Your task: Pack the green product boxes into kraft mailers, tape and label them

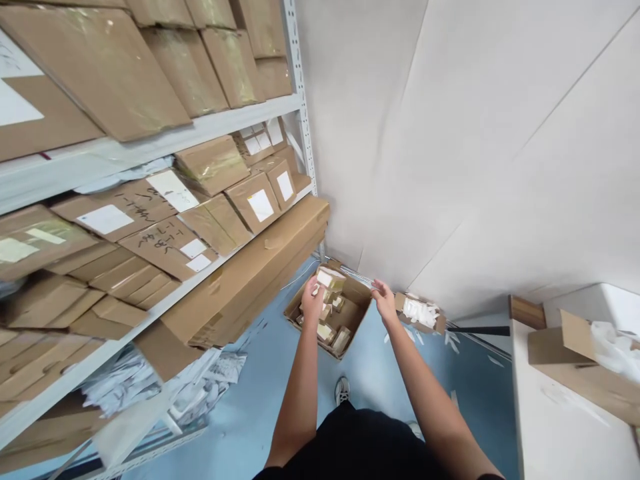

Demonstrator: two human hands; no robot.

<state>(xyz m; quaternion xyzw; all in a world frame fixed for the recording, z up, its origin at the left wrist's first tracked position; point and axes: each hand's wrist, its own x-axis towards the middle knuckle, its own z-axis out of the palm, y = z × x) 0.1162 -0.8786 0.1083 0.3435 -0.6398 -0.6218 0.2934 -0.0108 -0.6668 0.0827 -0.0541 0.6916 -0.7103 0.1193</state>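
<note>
The carton (pixel 356 300) stands part-filled with small boxes (pixel 331 279), remainder undeterminable; left hand (pixel 313 305), ten o'clock, grip unclear; right hand (pixel 385 304), three o'clock, grip loosely wide.

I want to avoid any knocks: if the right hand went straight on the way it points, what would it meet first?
Probably the wall, which lies beyond the fingers of the right hand; depth is unclear in this single view, so how near it is cannot be told.
</note>
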